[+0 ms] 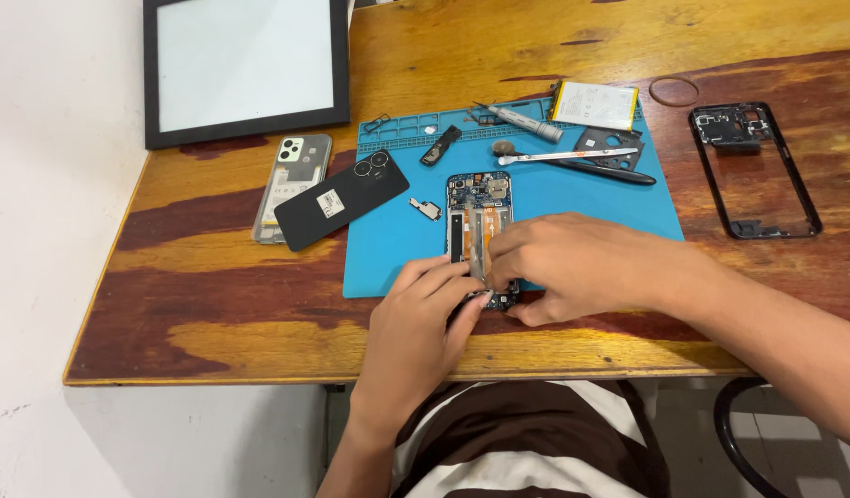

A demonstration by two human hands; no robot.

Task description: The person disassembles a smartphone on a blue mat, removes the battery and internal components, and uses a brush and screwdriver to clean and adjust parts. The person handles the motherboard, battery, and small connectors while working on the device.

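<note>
An opened phone (477, 207) with its circuit boards bare lies upright on a blue work mat (572, 198). My left hand (423, 323) rests at the phone's lower left corner, fingers on its edge. My right hand (572, 267) covers the phone's lower right part, with fingertips pinched on a small piece near an orange flex cable. The bottom of the phone is hidden under both hands.
A black back cover (342, 200) and another phone (293, 184) lie left of the mat. A phone frame (755, 171) lies at the right. A battery (594, 103), tweezers (572, 155), a tube (526, 120) and small parts sit on the mat's far side. A framed panel (245, 69) stands at the back left.
</note>
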